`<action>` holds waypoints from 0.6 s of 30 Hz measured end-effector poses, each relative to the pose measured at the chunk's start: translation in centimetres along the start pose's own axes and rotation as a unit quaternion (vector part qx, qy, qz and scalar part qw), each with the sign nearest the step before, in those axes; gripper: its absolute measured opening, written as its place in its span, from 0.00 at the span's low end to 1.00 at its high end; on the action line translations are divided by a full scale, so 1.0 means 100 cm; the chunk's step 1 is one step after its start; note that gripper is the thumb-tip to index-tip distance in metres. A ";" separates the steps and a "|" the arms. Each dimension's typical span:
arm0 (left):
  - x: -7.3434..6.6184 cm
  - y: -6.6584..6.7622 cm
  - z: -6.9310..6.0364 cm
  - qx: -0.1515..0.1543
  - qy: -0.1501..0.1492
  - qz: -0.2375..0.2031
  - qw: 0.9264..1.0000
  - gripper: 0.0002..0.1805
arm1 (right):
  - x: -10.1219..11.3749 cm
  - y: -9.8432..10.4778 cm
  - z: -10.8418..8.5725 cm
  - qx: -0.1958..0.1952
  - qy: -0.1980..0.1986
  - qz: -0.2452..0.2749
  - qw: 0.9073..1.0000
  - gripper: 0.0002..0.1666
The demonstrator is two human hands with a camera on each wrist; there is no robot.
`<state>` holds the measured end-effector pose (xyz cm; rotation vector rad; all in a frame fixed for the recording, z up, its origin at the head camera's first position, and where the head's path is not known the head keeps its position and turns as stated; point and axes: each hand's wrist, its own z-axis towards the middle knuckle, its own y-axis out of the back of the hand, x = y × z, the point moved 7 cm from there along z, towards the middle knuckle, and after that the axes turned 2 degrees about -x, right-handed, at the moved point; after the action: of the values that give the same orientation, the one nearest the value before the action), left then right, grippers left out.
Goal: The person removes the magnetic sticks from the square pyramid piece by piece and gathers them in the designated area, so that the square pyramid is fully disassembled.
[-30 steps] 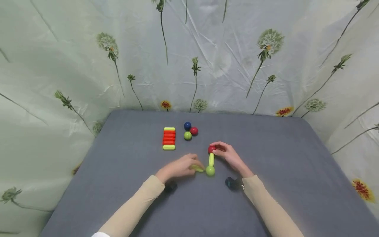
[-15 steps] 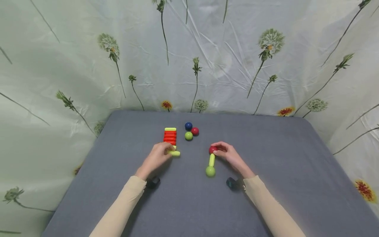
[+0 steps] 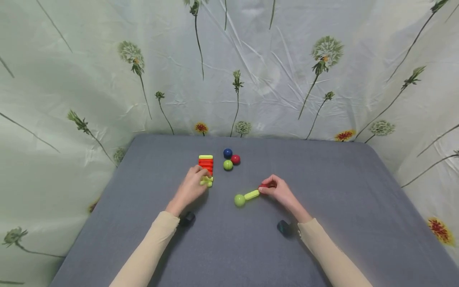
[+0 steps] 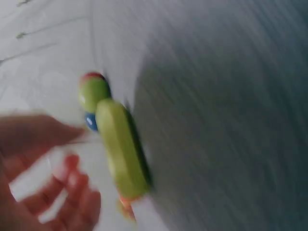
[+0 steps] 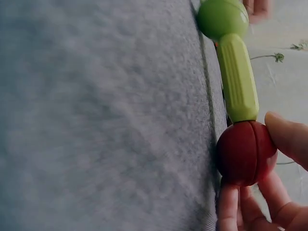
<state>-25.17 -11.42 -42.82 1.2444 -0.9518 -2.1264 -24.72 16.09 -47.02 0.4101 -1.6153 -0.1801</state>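
Observation:
My right hand (image 3: 281, 192) pinches a red ball (image 5: 246, 153) between thumb and fingers. A yellow-green rod (image 5: 237, 79) joins that ball to a green ball (image 3: 239, 200), and the joined piece lies slanting on the cloth. My left hand (image 3: 191, 185) is at the near end of a row of rods, partly covering them. Several red rods (image 3: 206, 163) make up the middle of the row. In the left wrist view, the nearest yellow-green rod (image 4: 121, 151) lies apart from the left thumb and fingers, which are blurred and hold nothing.
A blue ball (image 3: 227, 153), a red ball (image 3: 235, 159) and a green ball (image 3: 228, 164) sit clustered right of the rod row. Grey cloth (image 3: 322, 179) covers the table, and a flower-printed curtain (image 3: 265, 99) hangs behind it.
My left hand carried a yellow-green rod left to the row's near end and let go of it. My right hand has swung the joined piece round, so its green ball now points left.

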 end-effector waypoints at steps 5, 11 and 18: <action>-0.036 -0.036 0.003 0.139 -0.056 -0.073 0.986 0.17 | 0.001 0.001 -0.006 -0.007 -0.005 -0.039 0.999 0.17; -0.060 -0.067 0.006 0.214 -0.095 -0.025 0.972 0.17 | 0.002 -0.003 -0.010 0.078 0.050 0.009 0.996 0.17; -0.055 -0.071 0.015 0.194 -0.057 -0.034 0.979 0.15 | 0.003 0.000 -0.015 0.099 0.053 0.007 0.994 0.16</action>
<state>-24.48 -2.57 -44.86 1.3590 -1.4479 -2.1492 -23.28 16.17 -46.56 0.5520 -1.5354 0.0130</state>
